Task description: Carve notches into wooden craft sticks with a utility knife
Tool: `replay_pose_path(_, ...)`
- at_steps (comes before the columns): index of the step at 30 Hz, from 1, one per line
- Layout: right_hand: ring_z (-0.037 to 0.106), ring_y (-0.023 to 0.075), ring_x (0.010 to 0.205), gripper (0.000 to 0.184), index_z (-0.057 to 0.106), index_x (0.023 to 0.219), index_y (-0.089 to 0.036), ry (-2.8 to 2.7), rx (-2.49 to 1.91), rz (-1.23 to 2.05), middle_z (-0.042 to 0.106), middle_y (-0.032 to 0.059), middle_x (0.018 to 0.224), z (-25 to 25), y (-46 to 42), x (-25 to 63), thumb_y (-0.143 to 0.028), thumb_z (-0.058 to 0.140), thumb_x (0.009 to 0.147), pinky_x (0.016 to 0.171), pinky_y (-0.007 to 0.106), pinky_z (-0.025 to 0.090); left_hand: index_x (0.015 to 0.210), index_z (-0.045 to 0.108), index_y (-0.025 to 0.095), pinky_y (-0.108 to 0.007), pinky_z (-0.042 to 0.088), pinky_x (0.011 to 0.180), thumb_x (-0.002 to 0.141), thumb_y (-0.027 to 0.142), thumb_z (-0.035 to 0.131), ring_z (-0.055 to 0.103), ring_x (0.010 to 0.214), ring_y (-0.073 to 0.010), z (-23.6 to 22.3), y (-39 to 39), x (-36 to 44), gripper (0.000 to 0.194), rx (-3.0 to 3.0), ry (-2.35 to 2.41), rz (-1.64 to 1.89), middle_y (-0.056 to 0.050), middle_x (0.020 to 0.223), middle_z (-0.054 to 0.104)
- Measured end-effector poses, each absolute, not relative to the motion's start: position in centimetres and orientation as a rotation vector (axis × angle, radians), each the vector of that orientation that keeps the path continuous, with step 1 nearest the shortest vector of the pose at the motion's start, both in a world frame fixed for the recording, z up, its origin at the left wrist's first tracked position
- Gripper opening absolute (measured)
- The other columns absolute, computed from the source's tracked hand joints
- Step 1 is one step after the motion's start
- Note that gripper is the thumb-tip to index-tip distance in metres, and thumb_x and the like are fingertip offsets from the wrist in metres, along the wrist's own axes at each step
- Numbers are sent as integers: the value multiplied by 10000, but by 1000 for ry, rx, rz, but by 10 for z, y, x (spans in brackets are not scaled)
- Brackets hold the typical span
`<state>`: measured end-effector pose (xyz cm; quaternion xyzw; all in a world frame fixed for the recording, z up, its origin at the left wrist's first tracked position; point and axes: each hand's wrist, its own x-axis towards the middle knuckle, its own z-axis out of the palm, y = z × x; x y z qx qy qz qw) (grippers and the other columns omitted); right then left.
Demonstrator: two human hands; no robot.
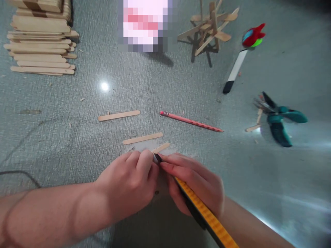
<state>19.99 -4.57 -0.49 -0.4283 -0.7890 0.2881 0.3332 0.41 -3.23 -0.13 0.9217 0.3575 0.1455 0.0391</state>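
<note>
My left hand [130, 175] is closed, pressing down on a craft stick [162, 147] whose far end shows beyond the fingertips. My right hand [195, 182] wraps round a long yellow-and-black tool [204, 212] with a ridged handle and a bit of metal at its front end. That end meets the left fingertips, and its exact contact with the stick is hidden. Just beyond the hands lie two more wooden sticks, one nearer [143, 138] and one farther [119, 115]. A pink pencil [192, 121] rests to their right.
Stacked craft sticks [41, 51] fill the back left. A wooden stick structure [210, 29] stands at the back, beside a blurred-out object [144, 24]. On the right are a white marker [235, 70], a red clip-like object [253, 36] and green-handled pliers [280, 119] near small stick pieces.
</note>
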Motion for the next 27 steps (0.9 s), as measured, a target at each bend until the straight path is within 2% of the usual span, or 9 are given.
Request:
replay_pose_path(5, 720, 211, 974, 347, 640, 1142, -157, -2064, -1106, 740, 722, 125, 1079, -5, -47, 200, -30, 603, 822, 807, 298, 620, 872, 547, 135, -296, 446, 501, 905, 132, 445, 493, 585, -158, -1, -32, 5, 107, 2824, 1108, 473, -17, 695, 515)
replay_pose_path(11, 723, 214, 979, 353, 643, 1148, -161, -2073, -1108, 725, 724, 121, 1083, -5, -47, 200, -28, 594, 825, 815, 306, 624, 894, 547, 117, -299, 441, 493, 898, 139, 473, 498, 578, -161, -1, -32, 4, 78, 2820, 1100, 480, -25, 699, 520)
replay_pose_path(19, 706, 208, 1010, 334, 631, 1148, -148, -2129, -1129, 728, 723, 125, 1094, 0, -45, 197, -41, 571, 838, 863, 313, 617, 827, 531, 152, -307, 414, 486, 889, 160, 491, 485, 567, -161, -1, -31, 5, 74, 2829, 1103, 468, -8, 674, 497)
replay_pose_path(27, 706, 207, 979, 322, 618, 1169, -178, -2153, -1130, 749, 722, 108, 1075, 3, -45, 198, -82, 578, 864, 824, 322, 627, 801, 504, 164, -305, 392, 480, 900, 164, 503, 481, 557, -159, 0, -34, 8, 99, 2833, 1142, 461, -1, 671, 490)
